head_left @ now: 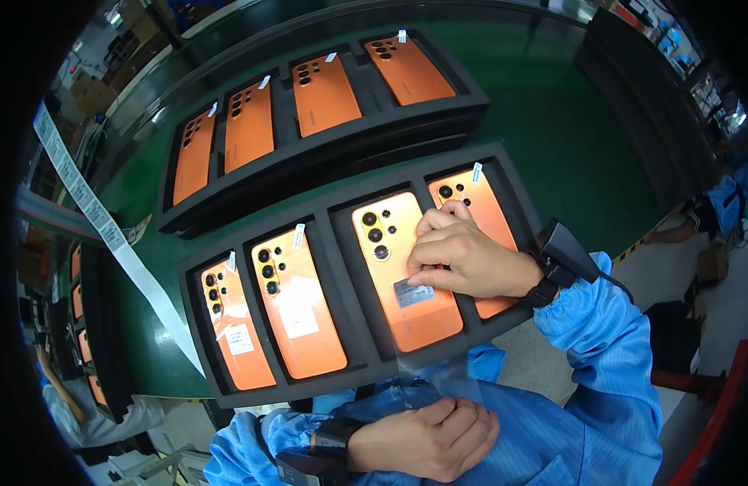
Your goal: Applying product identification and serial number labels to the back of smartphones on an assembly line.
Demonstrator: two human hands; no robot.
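My right hand (465, 255) is over the third orange phone (427, 324) in the near black foam tray (358, 374). Its fingers are curled into a pinch at the upper edge of a small grey printed label (415, 294) on the phone's back. What lies under the fingertips is partly hidden. My left hand (429, 440) is low, in front of the tray, with its fingers closed on a clear plastic film (439, 379). The film reaches up near the phone's lower end. Beside my right hand, another orange phone (489, 231) with a pull tab is partly covered.
Two more phones, one of them (297, 312) carrying a white label, fill the tray's left slots. Behind stands a stack of black trays (325, 146) with several orange phones. A long strip of labels (107, 227) hangs at the left, over the green table (544, 105).
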